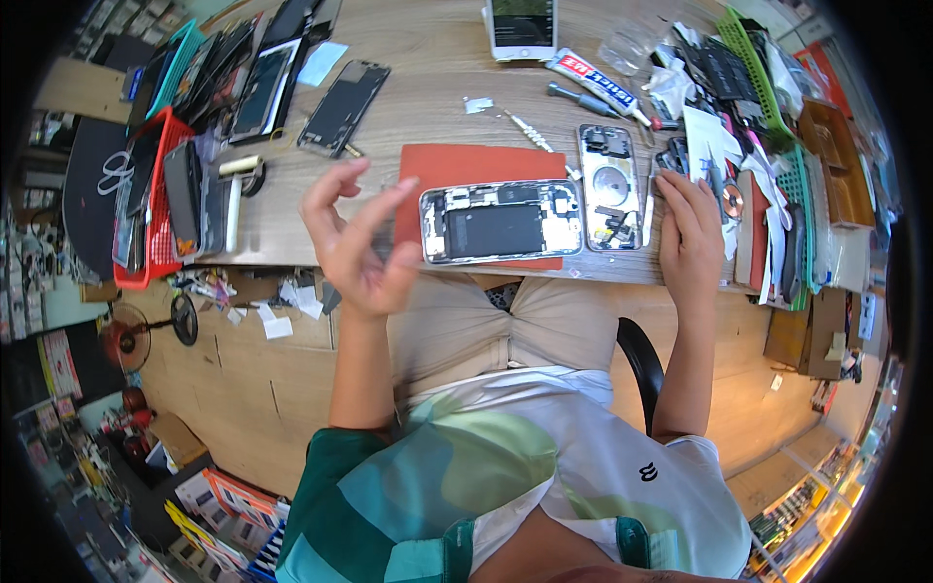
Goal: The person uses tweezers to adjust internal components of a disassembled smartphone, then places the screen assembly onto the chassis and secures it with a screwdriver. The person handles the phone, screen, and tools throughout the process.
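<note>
An opened phone [496, 223] with exposed insides lies sideways on an orange mat [466, 160]. My left hand [360, 238] hovers at its left end, fingers spread and bent, nothing in them. Upright to the mat's right stands out a second opened phone body [612, 185], lying lengthwise with small parts on it. My right hand [690, 223] rests beside it with loosely bent fingers apart, near a thin pale strip [647, 209]; whether the fingertips touch the strip is unclear.
A detached screen [345, 107] lies at back left, by a red basket [155, 253] and white roller [233, 214]. A white device [520, 29] stands at the back. A tube [593, 83], screwdriver [578, 97], green baskets [739, 34] and papers crowd the right.
</note>
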Demonstrator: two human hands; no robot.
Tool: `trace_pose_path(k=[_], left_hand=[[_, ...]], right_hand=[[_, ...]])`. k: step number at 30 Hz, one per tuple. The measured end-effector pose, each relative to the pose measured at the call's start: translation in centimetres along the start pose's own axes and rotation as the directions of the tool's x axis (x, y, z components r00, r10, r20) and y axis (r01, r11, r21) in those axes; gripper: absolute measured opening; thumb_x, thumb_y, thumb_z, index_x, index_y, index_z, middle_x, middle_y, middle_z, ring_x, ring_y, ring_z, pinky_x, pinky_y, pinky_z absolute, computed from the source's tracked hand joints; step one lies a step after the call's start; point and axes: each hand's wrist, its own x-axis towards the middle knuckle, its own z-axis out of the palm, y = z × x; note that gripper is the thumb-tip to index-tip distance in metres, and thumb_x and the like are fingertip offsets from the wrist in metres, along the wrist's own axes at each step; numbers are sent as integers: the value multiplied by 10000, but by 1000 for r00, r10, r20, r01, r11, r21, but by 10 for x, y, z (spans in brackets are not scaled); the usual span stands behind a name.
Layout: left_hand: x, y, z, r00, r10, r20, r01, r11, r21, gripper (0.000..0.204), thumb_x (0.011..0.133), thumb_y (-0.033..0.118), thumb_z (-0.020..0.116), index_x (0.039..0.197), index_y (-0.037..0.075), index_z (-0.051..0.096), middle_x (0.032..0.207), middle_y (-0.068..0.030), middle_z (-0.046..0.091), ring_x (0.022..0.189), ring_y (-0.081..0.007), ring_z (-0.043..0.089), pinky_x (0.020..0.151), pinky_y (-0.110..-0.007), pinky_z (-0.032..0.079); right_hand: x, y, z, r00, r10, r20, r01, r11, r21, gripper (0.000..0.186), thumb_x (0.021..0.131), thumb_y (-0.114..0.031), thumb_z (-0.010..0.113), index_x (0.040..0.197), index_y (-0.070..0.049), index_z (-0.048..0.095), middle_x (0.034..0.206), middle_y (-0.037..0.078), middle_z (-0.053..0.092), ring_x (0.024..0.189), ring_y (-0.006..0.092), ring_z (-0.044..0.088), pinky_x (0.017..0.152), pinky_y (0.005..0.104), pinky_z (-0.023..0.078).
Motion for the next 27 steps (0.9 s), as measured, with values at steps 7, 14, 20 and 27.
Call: trace_pose_path(k=[7,14,20,27], left_hand=[[0,-14,0,937,-282,-206,242,949,-201,510,1076,249,409,1191,-113,749,1410,-221,599,1351,-303,538,1072,-426,445],[-1,-16,-1,880,-353,-318,252,914,-319,482,1097,245,415,1273,-95,707,1379,-208,626,1252,-265,566,1015,-408,458],[5,-16,1,728,-558,-398,345,800,-491,400,1094,176,511,1397,-57,629,1315,-134,662,1187,-199,570,993,-367,469],[46,-59,-23,907,-410,-102,420,853,310,736,908,280,879,1535,68,557,1386,-154,637,1325,-312,545,1102,-460,441]], right_hand=[[-2,0,0,1000,-1,11,1,999,-32,369,986,53,614,1324,-36,735,1367,113,734,1293,359,663,1223,520,446],[0,-2,-1,1000,0,20,1,999,-40,393,972,63,618,1336,-35,732,1374,121,727,1306,358,653,1220,511,451],[-4,0,1,1000,3,16,-2,999,-35,370,996,62,607,1335,-26,727,1392,120,725,1323,354,650,1227,521,446],[-3,-2,-3,1000,-10,8,10,1000,-2,391,973,63,620,1338,-31,723,1380,126,723,1311,355,650,1221,515,449]])
